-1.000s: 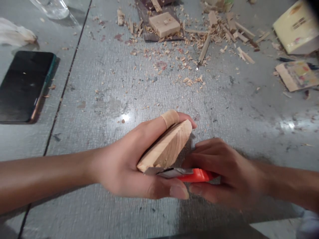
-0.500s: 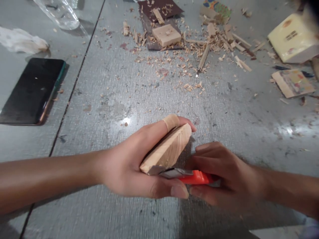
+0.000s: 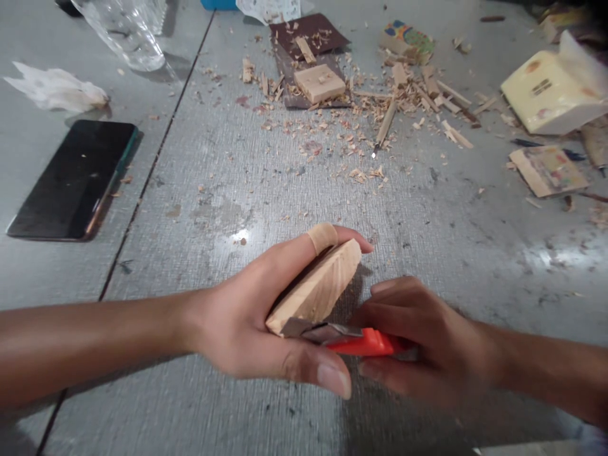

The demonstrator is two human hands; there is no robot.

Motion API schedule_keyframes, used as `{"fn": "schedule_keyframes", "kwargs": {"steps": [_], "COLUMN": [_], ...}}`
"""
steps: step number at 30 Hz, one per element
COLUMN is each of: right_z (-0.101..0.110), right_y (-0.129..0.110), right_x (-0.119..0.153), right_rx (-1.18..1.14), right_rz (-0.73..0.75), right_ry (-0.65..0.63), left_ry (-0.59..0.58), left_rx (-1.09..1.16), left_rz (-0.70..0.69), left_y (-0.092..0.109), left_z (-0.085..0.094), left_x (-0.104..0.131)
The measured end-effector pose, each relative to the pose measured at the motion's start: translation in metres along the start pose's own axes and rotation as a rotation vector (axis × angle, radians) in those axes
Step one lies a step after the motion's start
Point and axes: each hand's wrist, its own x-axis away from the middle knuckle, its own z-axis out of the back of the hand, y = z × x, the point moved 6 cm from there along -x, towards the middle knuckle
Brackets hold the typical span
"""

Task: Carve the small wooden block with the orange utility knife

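Observation:
A pale wood block (image 3: 316, 285) with slanted, cut faces is gripped in my left hand (image 3: 247, 316), between the fingers behind it and the thumb in front. A tan bandage (image 3: 322, 238) wraps one finger of that hand. My right hand (image 3: 427, 335) is closed around a red utility knife (image 3: 365, 342). The knife's grey blade points left and touches the block's lower near end, just above my left thumb. My right fingers hide part of the knife's handle.
A black phone (image 3: 73, 180) lies at left, near a crumpled tissue (image 3: 57, 88) and a clear plastic bottle (image 3: 126, 35). Wood shavings (image 3: 365, 171), a small square block (image 3: 320, 83) on brown sandpaper (image 3: 308, 31) and a carving tool (image 3: 387, 123) are farther back. A tissue pack (image 3: 546, 88) stands at right.
The blade has shifted slightly left and down at the block's near end. My left thumb has dropped a little. The camera view has tilted slightly, showing more of the far table.

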Motion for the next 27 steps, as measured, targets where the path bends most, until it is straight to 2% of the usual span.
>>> {"fn": "schedule_keyframes", "kwargs": {"steps": [11,16,18,20,22,24,25,27], "right_z": [0.0011,0.0013,0.0009,0.0003,-0.0001,0.0001,0.0002,0.0000], "right_y": [0.0006,-0.0008,-0.0005,-0.0001,-0.0001,-0.0001,-0.0002,-0.0001], "right_x": [-0.0022,-0.0020,-0.0016,-0.0012,-0.0012,-0.0015,-0.0017,-0.0021], "right_rx": [-0.020,-0.013,-0.005,0.000,0.004,0.003,0.000,-0.005], "right_rz": [0.003,0.010,0.012,0.013,0.018,0.016,0.013,0.006], "right_ry": [0.017,0.026,0.026,0.022,0.021,0.025,0.027,0.020], "left_ry": [-0.016,-0.001,0.016,0.029,0.025,0.016,0.016,0.011], "left_rx": [0.112,0.046,-0.041,-0.087,-0.079,-0.087,-0.044,-0.070], "left_rz": [0.026,0.007,0.077,0.079,0.044,0.067,0.001,0.043], "left_y": [-0.0016,0.0010,-0.0012,0.0003,0.0028,0.0010,0.0047,0.0020], "left_z": [-0.0044,-0.0015,0.0007,0.0024,0.0027,0.0024,0.0021,0.0017], "left_x": [0.0022,0.0031,0.0041,0.0047,0.0048,0.0046,0.0042,0.0036]}}
